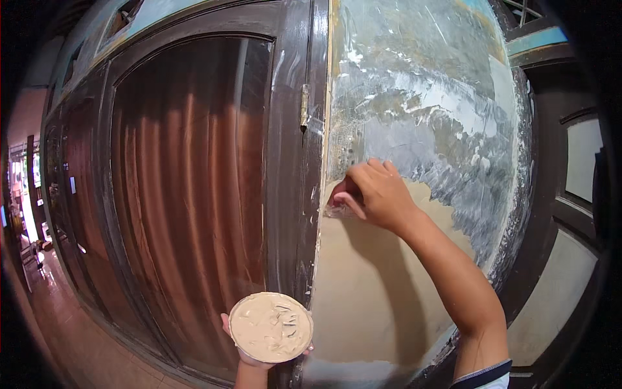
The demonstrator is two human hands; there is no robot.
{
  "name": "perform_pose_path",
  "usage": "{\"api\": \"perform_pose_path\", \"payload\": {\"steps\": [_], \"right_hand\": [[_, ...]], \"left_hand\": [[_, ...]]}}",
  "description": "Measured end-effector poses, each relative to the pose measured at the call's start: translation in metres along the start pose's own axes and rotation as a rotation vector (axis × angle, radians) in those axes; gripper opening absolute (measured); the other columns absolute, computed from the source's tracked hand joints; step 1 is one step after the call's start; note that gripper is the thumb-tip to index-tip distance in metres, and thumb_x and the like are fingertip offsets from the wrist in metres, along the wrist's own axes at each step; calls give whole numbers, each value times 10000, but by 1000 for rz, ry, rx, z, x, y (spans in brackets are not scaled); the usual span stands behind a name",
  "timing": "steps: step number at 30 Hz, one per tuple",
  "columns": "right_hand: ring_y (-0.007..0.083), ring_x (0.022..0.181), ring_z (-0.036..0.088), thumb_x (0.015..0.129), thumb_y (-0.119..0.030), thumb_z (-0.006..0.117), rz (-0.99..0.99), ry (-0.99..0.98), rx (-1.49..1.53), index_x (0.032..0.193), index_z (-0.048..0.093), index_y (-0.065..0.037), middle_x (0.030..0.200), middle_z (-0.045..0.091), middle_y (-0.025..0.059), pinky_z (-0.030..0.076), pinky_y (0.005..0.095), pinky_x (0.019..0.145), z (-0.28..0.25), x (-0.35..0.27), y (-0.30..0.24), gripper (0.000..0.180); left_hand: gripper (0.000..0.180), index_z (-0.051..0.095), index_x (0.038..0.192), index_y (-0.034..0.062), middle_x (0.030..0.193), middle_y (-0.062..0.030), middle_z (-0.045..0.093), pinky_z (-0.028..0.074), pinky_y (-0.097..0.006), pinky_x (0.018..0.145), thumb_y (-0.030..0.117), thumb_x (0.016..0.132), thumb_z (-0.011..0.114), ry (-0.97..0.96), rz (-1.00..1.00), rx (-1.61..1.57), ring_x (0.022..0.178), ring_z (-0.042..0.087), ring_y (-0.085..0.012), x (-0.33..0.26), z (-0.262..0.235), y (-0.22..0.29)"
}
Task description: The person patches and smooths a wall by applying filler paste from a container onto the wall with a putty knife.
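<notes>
Rough wall (414, 97) fills the right half of the view, between a dark wooden door frame (295, 162) on one side and a dark panelled door (570, 194) at the far right. Its upper part is grey and scraped, streaked with white patches; its lower part is covered by a smooth beige coat of putty (363, 292). A tall window (188, 194) with a dark wooden frame is seen to the left of the wall, and a reddish-brown pleated curtain is hung behind its glass. A small brass hinge (304, 107) is fixed on the frame beside the wall's edge. A tiled floor (58, 324) is seen at the lower left, running off into a lit corridor.

The right hand (376, 191) is raised against the wall, at the line where the beige coat meets the grey surface, close to the frame. Its grip is closed, fingers curled and pinching a small flat scraper (335, 206), whose edge is pressed to the wall; most of the tool is hidden by the fingers.

The left hand (249, 360) is held low, near the bottom edge, just in front of the frame. A round shallow dish (271, 326) full of beige putty is cupped from beneath, the fingers wrapped under its rim.
</notes>
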State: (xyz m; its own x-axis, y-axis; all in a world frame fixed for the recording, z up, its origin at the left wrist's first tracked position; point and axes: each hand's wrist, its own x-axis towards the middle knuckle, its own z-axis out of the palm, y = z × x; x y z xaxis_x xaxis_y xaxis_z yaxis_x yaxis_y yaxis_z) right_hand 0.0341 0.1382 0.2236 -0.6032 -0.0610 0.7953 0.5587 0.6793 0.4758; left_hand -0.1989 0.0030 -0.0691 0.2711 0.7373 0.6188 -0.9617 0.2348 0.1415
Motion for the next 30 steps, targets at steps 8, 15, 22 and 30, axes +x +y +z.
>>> {"api": "perform_pose_path", "payload": {"steps": [8,15,22,30], "right_hand": [[342,839,626,877,-407,771,118,73,128,975,614,-85,886,652,126,482,460,765,-10,14,0,371],[354,838,622,898,-412,749,204,262,-100,1037,625,-80,908,662,123,471,473,782,-4,12,25,381],[359,827,622,895,-403,753,-42,43,2,973,615,-75,898,650,127,476,472,763,5,-11,-3,364],[386,859,625,911,-338,756,304,308,-43,1110,620,-36,942,646,175,527,460,766,-39,-5,18,387]], "left_hand": [[1330,360,1569,53,1469,-370,459,489,-768,859,1024,665,452,28,9,144,1095,581,-638,-6,12,-1],[1337,330,1588,75,1502,-376,415,463,-796,900,1022,656,479,16,-8,65,1165,535,-667,-11,17,-2],[1360,333,1575,44,1472,-400,426,489,-772,892,1023,645,494,20,33,78,1128,556,-663,-15,25,-3],[1334,342,1575,35,1466,-397,435,495,-757,881,1005,673,493,-30,-32,79,1121,562,-651,-6,25,-14]]}}
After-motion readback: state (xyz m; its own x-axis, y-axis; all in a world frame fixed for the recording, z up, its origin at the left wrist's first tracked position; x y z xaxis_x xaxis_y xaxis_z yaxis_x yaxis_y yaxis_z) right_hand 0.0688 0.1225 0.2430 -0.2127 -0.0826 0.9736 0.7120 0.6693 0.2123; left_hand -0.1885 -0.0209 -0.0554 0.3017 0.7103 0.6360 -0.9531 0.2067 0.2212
